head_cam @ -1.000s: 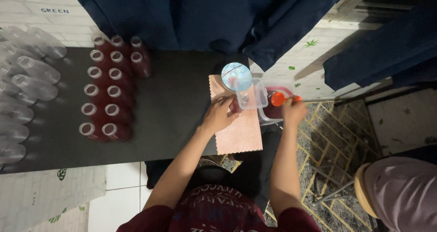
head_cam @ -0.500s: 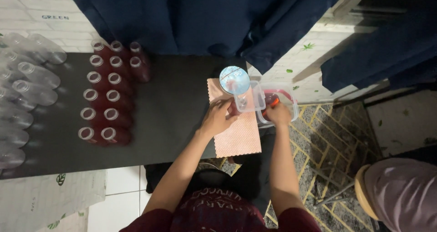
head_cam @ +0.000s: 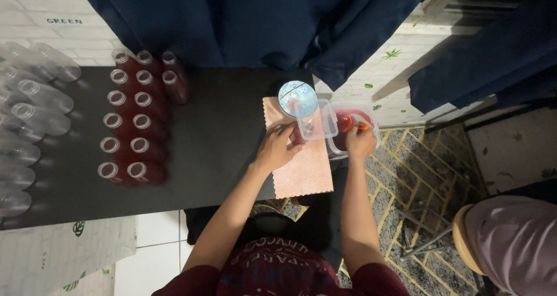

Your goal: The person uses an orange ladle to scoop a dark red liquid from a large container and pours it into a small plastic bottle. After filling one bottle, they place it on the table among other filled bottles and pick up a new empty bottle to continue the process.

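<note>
My left hand [head_cam: 277, 148] grips a small bottle [head_cam: 297, 136] that stands on a pink cloth [head_cam: 304, 177] at the right end of the black table [head_cam: 220, 156]. A clear funnel [head_cam: 316, 121] sits on the bottle's mouth. Just behind it is a round pale-blue lid [head_cam: 297, 97]. My right hand [head_cam: 361, 142] holds an orange-red ladle [head_cam: 346, 122], whose bowl is down in a clear plastic container [head_cam: 375, 134] of red liquid just off the table's right end.
Rows of open bottles filled with red liquid [head_cam: 136, 125] stand on the table's left half. Several empty clear bottles [head_cam: 29, 116] lie at the far left. Dark blue curtains [head_cam: 261, 23] hang behind. Another person [head_cam: 510, 238] is at the lower right.
My right hand has shifted slightly left and brought the ladle lower into the container. My left hand has stayed on the bottle.
</note>
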